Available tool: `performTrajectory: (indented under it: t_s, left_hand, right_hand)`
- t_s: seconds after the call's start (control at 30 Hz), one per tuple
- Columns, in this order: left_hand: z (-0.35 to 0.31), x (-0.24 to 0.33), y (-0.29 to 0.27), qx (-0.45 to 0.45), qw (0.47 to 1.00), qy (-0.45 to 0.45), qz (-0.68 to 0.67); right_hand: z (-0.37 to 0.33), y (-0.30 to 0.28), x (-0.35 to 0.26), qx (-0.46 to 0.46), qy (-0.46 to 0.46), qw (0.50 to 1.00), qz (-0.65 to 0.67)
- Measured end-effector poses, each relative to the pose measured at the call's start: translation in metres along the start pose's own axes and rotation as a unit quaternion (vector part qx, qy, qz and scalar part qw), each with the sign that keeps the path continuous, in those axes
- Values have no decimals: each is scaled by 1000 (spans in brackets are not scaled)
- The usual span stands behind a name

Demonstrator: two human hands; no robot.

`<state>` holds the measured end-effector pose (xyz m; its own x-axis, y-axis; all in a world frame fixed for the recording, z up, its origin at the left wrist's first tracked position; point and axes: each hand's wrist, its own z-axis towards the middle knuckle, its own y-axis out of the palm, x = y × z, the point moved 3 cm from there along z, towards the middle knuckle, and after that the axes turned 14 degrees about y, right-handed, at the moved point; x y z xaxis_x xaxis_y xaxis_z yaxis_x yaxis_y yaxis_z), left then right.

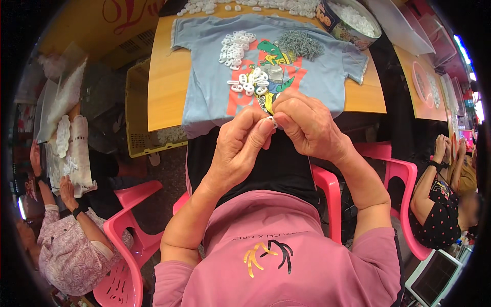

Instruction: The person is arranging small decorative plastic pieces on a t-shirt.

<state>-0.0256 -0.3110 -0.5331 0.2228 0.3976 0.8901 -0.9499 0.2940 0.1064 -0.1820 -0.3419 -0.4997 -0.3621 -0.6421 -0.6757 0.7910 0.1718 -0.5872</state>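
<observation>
Both hands meet over the table's near edge, in front of my body. My left hand pinches a small white plastic piece between thumb and fingers. Pressed close against it, my right hand is closed in a pinch too; whatever lies in its fingertips is hidden. Just beyond the hands, a loose heap of white oval pieces with holes rests on a light blue T-shirt with a dinosaur print. Farther off lie a second heap of such pieces and a pile of small grey metal parts.
The shirt covers a wooden table. More white pieces line its far edge, beside a round tin. A yellow crate stands left of it. Pink chairs and co-workers are at both sides.
</observation>
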Motion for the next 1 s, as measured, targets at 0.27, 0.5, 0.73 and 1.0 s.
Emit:
performTrajectory:
  t_s: [0.27,0.5,0.73,1.0]
  left_hand:
    - [-4,-17,4,40,999,-17,-5]
    - [-4,-28,-4,44,994,-75,-59]
    - [-2,-21,-10,23,995,-87,-53]
    - [-5,-11,-8,-3,998,-59,-17]
  right_hand:
    - [-9,17,11,63,13,998,-28]
    - [-14,18,25,40,102,994,16]
    - [2,-13,12,21,52,998,-9]
    - [-2,-8,1,-13,-13,998,-61]
